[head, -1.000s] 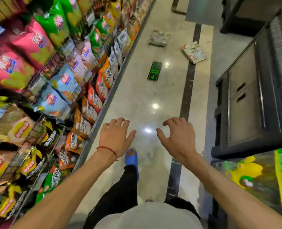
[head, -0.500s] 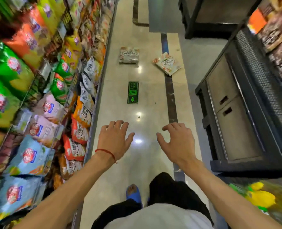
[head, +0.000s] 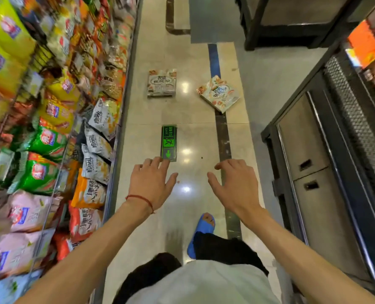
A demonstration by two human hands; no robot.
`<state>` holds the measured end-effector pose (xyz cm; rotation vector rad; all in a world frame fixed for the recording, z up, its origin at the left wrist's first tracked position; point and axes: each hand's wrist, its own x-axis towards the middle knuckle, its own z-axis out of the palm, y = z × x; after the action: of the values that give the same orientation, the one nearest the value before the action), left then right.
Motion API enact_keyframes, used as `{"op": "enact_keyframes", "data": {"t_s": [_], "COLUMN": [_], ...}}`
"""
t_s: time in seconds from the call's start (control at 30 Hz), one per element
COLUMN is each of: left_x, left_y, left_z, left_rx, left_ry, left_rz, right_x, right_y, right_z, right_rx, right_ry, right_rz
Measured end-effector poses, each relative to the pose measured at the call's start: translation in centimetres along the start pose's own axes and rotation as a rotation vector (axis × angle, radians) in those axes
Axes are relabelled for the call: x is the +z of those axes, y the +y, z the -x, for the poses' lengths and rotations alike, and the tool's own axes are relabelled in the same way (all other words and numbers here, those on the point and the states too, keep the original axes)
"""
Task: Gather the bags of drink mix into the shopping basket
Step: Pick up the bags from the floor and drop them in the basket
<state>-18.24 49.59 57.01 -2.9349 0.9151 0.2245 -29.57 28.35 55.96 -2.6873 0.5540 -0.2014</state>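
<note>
Two bags of drink mix lie flat on the tiled aisle floor ahead of me. The left bag [head: 162, 83] is squared to the aisle; the right bag [head: 218, 93] is turned at an angle on a dark floor stripe. My left hand [head: 151, 182], with a red string at the wrist, and my right hand [head: 232, 185] are held out in front at waist height, fingers spread and relaxed, holding nothing. Both hands are well short of the bags. No shopping basket is in view.
Shelves packed with snack bags [head: 50, 137] line the left side of the aisle. A dark metal cabinet [head: 313, 172] stands on the right. A green exit sign [head: 168, 143] is set in the floor. My blue sandal [head: 200, 233] steps forward.
I have walked up the aisle, so both bags are nearer and larger in view. My hands stay held out and empty. The forward foot has switched.
</note>
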Motion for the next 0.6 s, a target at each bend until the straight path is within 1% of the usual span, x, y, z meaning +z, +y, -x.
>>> {"op": "enact_keyframes", "data": {"t_s": [0.1,0.37,0.6], "left_x": [-1.6,-3.0,-2.1], "left_y": [1.4,3.3,3.6], "left_z": [-6.0,-21.9,-39.6], "left_rx": [0.001,0.040,0.089], "left_ry": [0.004,-0.011,-0.042], "left_rz": [-0.003,0.022,0.090], "right_x": [-0.9,-2.0,-2.0], "right_y": [2.0,6.3,9.1], "right_z": [-6.3,-21.2,-37.2], "right_rx": [-0.015,0.041,0.137], "right_ry": [-0.038,-0.034,0.005], "right_rz": [0.001,-0.003,0.046]}}
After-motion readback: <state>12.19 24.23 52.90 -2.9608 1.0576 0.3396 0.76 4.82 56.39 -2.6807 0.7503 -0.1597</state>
